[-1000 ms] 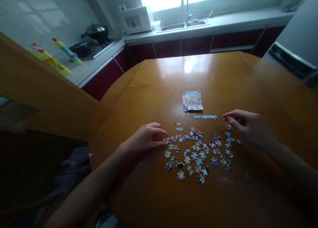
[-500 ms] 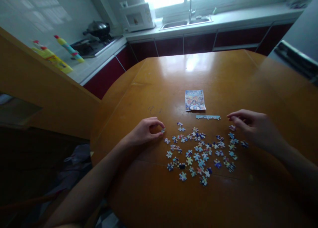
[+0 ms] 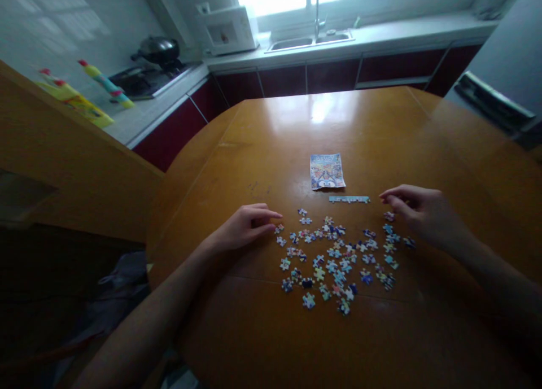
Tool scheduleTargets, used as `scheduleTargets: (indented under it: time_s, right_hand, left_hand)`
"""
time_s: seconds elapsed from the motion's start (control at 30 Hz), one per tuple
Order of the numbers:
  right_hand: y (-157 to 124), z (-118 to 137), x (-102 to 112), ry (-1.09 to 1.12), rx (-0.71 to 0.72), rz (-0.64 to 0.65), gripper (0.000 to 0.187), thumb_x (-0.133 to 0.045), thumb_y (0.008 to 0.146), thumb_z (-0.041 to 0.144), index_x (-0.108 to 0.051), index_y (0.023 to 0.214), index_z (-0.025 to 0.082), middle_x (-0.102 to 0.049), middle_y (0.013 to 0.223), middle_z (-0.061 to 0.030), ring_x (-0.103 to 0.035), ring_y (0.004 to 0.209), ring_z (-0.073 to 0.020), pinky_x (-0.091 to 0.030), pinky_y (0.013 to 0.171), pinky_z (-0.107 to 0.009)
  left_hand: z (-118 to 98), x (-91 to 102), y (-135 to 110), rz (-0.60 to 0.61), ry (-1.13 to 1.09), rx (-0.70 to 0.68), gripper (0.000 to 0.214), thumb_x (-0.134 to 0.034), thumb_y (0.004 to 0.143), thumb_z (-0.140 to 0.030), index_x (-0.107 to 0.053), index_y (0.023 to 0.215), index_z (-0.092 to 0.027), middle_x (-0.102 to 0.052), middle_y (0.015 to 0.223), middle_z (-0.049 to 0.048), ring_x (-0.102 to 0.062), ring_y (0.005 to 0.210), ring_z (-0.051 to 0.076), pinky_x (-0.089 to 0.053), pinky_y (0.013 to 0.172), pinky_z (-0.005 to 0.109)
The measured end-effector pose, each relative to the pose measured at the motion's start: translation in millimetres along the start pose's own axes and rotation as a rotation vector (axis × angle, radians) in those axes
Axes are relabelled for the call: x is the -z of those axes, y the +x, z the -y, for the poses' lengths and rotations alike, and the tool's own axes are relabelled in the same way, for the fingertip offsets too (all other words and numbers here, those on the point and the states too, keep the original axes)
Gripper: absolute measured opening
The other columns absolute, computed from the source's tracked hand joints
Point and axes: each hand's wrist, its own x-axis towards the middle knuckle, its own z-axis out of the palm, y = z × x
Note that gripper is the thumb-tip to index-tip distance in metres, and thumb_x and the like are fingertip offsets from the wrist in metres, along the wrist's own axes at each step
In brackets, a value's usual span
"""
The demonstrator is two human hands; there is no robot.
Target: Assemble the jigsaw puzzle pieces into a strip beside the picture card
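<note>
Several small colourful puzzle pieces point(image 3: 334, 259) lie scattered on a round wooden table point(image 3: 339, 123). My left hand point(image 3: 248, 226) rests on the table at the left edge of the scatter. Its fingers are stretched out beside one loose piece point(image 3: 278, 229) and hold nothing. My right hand point(image 3: 423, 211) hovers at the right edge of the scatter with fingers loosely curled and apart; I see nothing in them. A short strip of joined pieces point(image 3: 349, 199) lies just left of its fingertips. Behind that lies a small printed picture card point(image 3: 327, 171).
A kitchen counter runs behind the table with a sink point(image 3: 311, 40), a white microwave point(image 3: 226, 32) and a dark wok point(image 3: 157, 49) on a stove. Bottles point(image 3: 76, 98) stand on the counter at left. A wooden panel point(image 3: 63, 157) rises left of the table.
My left hand pinched a piece at the left edge of the scatter, drew it back a little, and now lies with fingers stretched beside it. My right hand has barely moved.
</note>
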Motion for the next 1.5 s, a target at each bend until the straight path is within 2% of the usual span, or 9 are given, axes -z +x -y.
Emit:
scheduleTargets:
  time_s: [0.1, 0.2, 0.3, 0.47, 0.7, 0.87, 1.0, 1.37, 1.5]
  right_hand:
    - [1.2, -0.5, 0.8, -0.009, 0.004, -0.001, 0.023, -0.058, 0.086, 0.035, -0.074, 0.089, 0.019, -0.076, 0.086, -0.0084, -0.07, 0.068, -0.0218, -0.052, 0.057, -0.032]
    - [2.0, -1.8, 1.8, -0.035, 0.023, -0.011, 0.023, -0.058, 0.087, 0.035, -0.075, 0.088, 0.019, -0.076, 0.085, -0.0077, -0.069, 0.069, -0.0212, -0.051, 0.058, -0.032]
    - [2.1, -2.7, 2.3, -0.05, 0.03, -0.023, 0.023, -0.059, 0.086, 0.035, -0.075, 0.087, 0.019, -0.076, 0.083, -0.0073, -0.068, 0.068, -0.0206, -0.051, 0.058, -0.032]
    - [1.9, -2.2, 2.3, -0.045, 0.035, -0.023, 0.023, -0.058, 0.087, 0.035, -0.075, 0.089, 0.02, -0.077, 0.086, -0.0076, -0.069, 0.071, -0.0211, -0.052, 0.059, -0.032]
    - [3.3, -3.7, 2.6, -0.043, 0.053, -0.045, 0.023, -0.057, 0.087, 0.035, -0.075, 0.088, 0.02, -0.077, 0.085, -0.007, -0.069, 0.071, -0.0211, -0.052, 0.059, -0.032]
    - [4.1, -3.8, 3.5, -0.049, 0.042, -0.075, 0.022, -0.057, 0.088, 0.034, -0.075, 0.088, 0.02, -0.076, 0.085, -0.0068, -0.069, 0.071, -0.0206, -0.052, 0.061, -0.032]
    - [4.0, -1.4, 4.1, -0.052, 0.038, -0.101, 0.023, -0.057, 0.088, 0.034, -0.075, 0.087, 0.02, -0.076, 0.084, -0.0067, -0.067, 0.067, -0.0196, -0.051, 0.059, -0.032]
    - [6.6, -5.1, 2.8, -0.056, 0.049, -0.134, 0.021, -0.058, 0.088, 0.034, -0.074, 0.086, 0.021, -0.076, 0.082, -0.0061, -0.065, 0.065, -0.0196, -0.048, 0.056, -0.031]
    - [7.0, -5.2, 2.5, -0.043, 0.04, -0.132, 0.02, -0.058, 0.088, 0.033, -0.074, 0.086, 0.021, -0.076, 0.085, -0.0067, -0.066, 0.068, -0.0197, -0.048, 0.058, -0.032]
  left_hand:
    - [-1.4, -4.5, 1.3, -0.086, 0.018, -0.014, 0.021, -0.063, 0.094, -0.029, -0.073, 0.109, -0.018, -0.06, 0.08, 0.0018, -0.05, 0.064, 0.01, -0.041, 0.059, 0.022]
    - [-1.8, -10.1, 3.0, -0.13, 0.019, -0.041, 0.017, -0.063, 0.094, -0.026, -0.073, 0.106, -0.019, -0.063, 0.088, 0.0041, -0.056, 0.074, 0.012, -0.045, 0.065, 0.023]
    - [-1.9, -14.5, 4.8, -0.159, 0.027, -0.061, 0.016, -0.063, 0.094, -0.024, -0.073, 0.106, -0.02, -0.064, 0.092, 0.0053, -0.059, 0.084, 0.015, -0.049, 0.074, 0.027]
    - [-3.8, -17.6, 6.6, -0.156, 0.056, -0.081, 0.016, -0.062, 0.095, -0.024, -0.073, 0.105, -0.02, -0.064, 0.093, 0.0059, -0.06, 0.087, 0.016, -0.05, 0.079, 0.03]
    - [-4.6, -17.0, 7.7, -0.191, 0.055, -0.1, 0.016, -0.06, 0.096, -0.023, -0.073, 0.104, -0.021, -0.066, 0.092, 0.0061, -0.061, 0.086, 0.016, -0.051, 0.077, 0.03]
    - [-5.5, -15.8, 8.5, -0.31, 0.041, -0.14, 0.016, -0.058, 0.096, -0.021, -0.074, 0.099, -0.02, -0.065, 0.087, 0.0051, -0.06, 0.081, 0.015, -0.049, 0.073, 0.027]
    - [-5.2, -16.2, 10.0, -0.393, 0.041, -0.109, 0.016, -0.058, 0.096, -0.024, -0.074, 0.096, -0.019, -0.065, 0.083, 0.0044, -0.059, 0.075, 0.014, -0.046, 0.065, 0.025]
    - [5.4, -12.4, 14.4, -0.483, 0.056, -0.077, 0.017, -0.059, 0.094, -0.025, -0.075, 0.092, -0.018, -0.063, 0.078, 0.0031, -0.057, 0.071, 0.012, -0.043, 0.062, 0.023]
    - [8.9, -11.9, 15.2, -0.476, 0.061, -0.073, 0.017, -0.059, 0.094, -0.024, -0.075, 0.092, -0.018, -0.063, 0.078, 0.0027, -0.055, 0.068, 0.012, -0.041, 0.06, 0.023]
